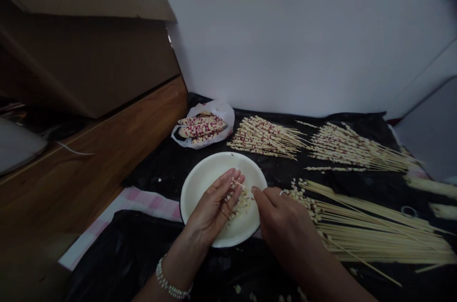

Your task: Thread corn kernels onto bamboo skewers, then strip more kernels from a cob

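As the left hand cups kernels over the white bowl, the right hand pinches narrowly, its hold unclear, in apparent skewering that next calls for careful aim.

One camera is sitting on the person's head, looking forward and down. It is seeing the left hand, right hand and bowl up close. The wall is standing farther back.

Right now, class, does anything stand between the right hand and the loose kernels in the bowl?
Nothing visible does: the right hand is at the right side of the bowl, beside the kernels, while the left hand is on their left.
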Available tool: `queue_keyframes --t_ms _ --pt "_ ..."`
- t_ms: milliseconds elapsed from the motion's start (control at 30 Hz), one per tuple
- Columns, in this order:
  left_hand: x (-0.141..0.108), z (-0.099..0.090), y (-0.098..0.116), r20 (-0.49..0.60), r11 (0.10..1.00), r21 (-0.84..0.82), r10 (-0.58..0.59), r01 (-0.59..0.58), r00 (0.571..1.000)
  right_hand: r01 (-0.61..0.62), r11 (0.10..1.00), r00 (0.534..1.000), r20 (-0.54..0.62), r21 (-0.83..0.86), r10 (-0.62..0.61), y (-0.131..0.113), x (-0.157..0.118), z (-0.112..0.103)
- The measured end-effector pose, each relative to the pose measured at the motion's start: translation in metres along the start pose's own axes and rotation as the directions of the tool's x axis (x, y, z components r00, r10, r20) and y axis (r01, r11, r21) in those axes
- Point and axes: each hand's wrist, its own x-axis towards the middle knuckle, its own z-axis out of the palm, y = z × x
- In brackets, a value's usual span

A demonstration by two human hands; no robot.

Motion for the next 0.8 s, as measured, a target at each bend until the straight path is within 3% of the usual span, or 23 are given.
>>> queue_keyframes --t_ms 133,433,800 --pt "0.0 0.0019 -0.0004 -0.011 1.0 -0.002 0.018 -0.018 1.0 0.0 1.0 1.0 -0.018 -0.031 0.0 -0.0009 0.0003 0.0014" --pt "-0.0039 -0.0002 0.0 0.076 0.999 0.018 0.043 -0.045 0.996 -0.003 0.998 1.0 -0.024 -0.055 0.001 0.001 -0.0006 0.0048" --pt "-0.0039 0.0004 0.0027 0.032 1.0 0.003 0.005 -0.005 0.999 0.022 0.992 0.998 -0.051 -0.121 -0.028 -0.001 0.0 0.0018"
